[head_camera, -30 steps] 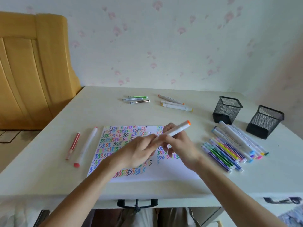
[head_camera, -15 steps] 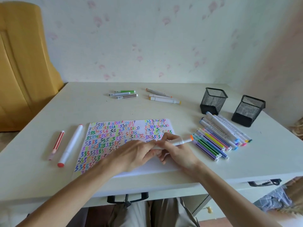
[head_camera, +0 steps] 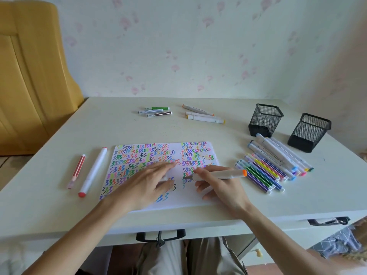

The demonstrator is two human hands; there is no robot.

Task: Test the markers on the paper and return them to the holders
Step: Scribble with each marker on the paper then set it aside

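A white sheet of paper point(head_camera: 188, 197), mostly covered with coloured zigzag marks, lies at the middle of the table. My right hand point(head_camera: 224, 187) grips a white marker with an orange end point(head_camera: 218, 174); its uncapped tip points left and touches the paper by the lower marks. My left hand point(head_camera: 145, 183) rests on the paper to the left of that tip, fingers stretched out. A small pale piece shows by its thumb; I cannot tell what it is. Two black mesh holders point(head_camera: 265, 120) point(head_camera: 308, 132) stand at the right, with nothing visible inside.
A row of several markers point(head_camera: 274, 167) lies between the paper and the holders. A thick white marker with red ends point(head_camera: 93, 171) and a thin red one point(head_camera: 77, 170) lie left of the paper. More markers lie at the back point(head_camera: 155, 111) point(head_camera: 204, 116). A yellow wooden board point(head_camera: 29, 76) stands far left.
Both hands held the orange-ended marker together before. Now they have parted: my left hand lies flat on the paper and my right hand has set the marker's tip on the sheet.
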